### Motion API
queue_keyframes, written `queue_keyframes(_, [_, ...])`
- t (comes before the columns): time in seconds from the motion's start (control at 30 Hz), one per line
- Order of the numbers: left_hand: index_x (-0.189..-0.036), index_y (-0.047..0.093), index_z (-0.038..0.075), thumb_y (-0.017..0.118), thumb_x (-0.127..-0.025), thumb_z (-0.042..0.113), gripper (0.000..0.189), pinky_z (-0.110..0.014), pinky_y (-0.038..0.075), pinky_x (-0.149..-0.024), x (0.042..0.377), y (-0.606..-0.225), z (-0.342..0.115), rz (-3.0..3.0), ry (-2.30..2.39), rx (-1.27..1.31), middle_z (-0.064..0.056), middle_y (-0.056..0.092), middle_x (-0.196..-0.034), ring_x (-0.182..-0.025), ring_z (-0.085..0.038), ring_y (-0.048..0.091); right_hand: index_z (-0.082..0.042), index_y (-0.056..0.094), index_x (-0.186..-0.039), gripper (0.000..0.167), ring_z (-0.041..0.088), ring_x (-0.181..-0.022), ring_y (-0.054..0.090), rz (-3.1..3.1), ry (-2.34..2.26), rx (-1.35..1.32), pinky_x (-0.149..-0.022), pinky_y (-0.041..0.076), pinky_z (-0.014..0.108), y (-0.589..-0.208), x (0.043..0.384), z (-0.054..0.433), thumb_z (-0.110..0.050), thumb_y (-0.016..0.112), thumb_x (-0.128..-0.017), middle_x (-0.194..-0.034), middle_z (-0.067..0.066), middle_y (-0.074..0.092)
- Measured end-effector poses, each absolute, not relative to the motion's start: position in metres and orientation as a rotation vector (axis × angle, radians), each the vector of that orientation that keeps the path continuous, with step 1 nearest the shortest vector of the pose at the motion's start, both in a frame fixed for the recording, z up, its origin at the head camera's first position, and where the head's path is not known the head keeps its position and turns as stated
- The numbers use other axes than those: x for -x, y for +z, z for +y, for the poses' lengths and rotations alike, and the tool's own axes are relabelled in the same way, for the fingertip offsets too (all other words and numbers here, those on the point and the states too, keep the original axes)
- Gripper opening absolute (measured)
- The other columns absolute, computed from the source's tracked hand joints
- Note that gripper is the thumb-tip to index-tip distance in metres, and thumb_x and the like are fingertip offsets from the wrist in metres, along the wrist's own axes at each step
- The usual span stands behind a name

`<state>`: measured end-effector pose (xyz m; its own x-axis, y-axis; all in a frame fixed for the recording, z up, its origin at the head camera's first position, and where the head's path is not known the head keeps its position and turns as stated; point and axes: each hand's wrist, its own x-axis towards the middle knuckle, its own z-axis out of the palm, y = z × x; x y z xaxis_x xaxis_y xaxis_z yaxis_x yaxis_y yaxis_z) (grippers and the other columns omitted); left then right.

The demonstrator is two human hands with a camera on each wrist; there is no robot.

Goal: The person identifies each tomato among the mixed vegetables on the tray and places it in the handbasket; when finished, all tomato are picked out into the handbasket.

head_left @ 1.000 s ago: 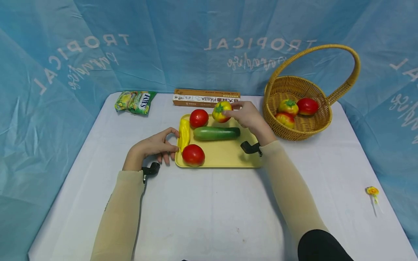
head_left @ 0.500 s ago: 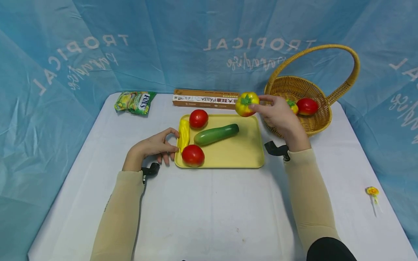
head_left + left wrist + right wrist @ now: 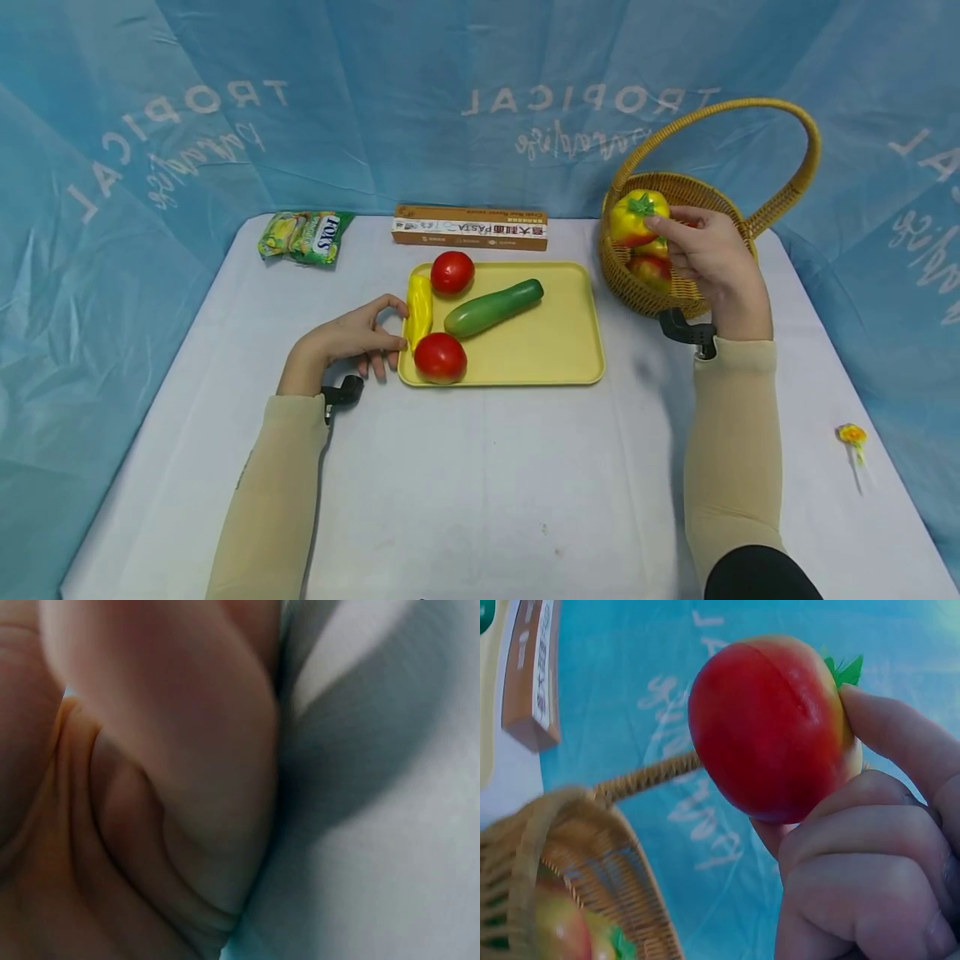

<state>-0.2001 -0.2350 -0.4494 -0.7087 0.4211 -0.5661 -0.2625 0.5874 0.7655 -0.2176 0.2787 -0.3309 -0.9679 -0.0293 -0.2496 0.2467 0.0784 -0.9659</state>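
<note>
My right hand [image 3: 716,258] pinches a red-and-yellow fruit with a green leafy top [image 3: 638,218], thumb and fingertips at its side. The fruit overlaps the wicker basket's [image 3: 617,279] left part in the head view; in the right wrist view the fruit [image 3: 769,727] is raised over the rim. Resting with index finger and thumb at the yellow tray's [image 3: 555,346] left edge is my left hand [image 3: 348,337]. Beside those fingertips lies a long yellow vegetable [image 3: 420,310]. Two tomatoes, one far [image 3: 452,272] and one near [image 3: 440,358], and a green cucumber-like vegetable [image 3: 493,308] share the tray.
Inside the basket are more red-and-yellow fruits [image 3: 651,271], and its tall handle [image 3: 806,150] arches above. A pasta box [image 3: 471,227] and a green snack bag [image 3: 306,237] stand along the back. A lollipop [image 3: 852,435] lies at the right.
My right hand has carried the red-and-yellow fruit from above the tray rightward to the basket. The cucumber-like vegetable has turned, its right end pointing farther back. My left hand has stayed at the tray's edge.
</note>
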Motion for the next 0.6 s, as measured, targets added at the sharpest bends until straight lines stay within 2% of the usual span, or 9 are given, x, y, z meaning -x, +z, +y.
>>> queue_keyframes(0.37, [-0.143,0.035,0.021,0.076,-0.098,0.033,0.062,-0.025,0.056,-0.053,0.201,-0.451,-0.236,2.055,1.158,-0.141,-0.015,0.077,-0.086,-0.059,-0.025,0.074,-0.006,0.026,-0.167,0.098,0.009,-0.044,0.028,2.156,-2.057,-0.376,-0.044,0.021,0.026,-0.355,0.232,0.296,-0.038,0.081,-0.093,-0.062,-0.01,0.044])
queue_keyframes(0.6, [-0.143,0.036,0.021,0.076,-0.098,0.033,0.062,-0.025,0.057,-0.053,0.201,-0.451,-0.236,2.057,1.155,-0.137,-0.014,0.077,-0.086,-0.06,-0.026,0.074,-0.005,0.032,-0.165,0.094,0.008,-0.049,0.032,2.252,-1.952,-0.458,-0.046,0.028,0.024,-0.365,0.238,0.296,-0.042,0.08,-0.093,-0.085,-0.007,0.054])
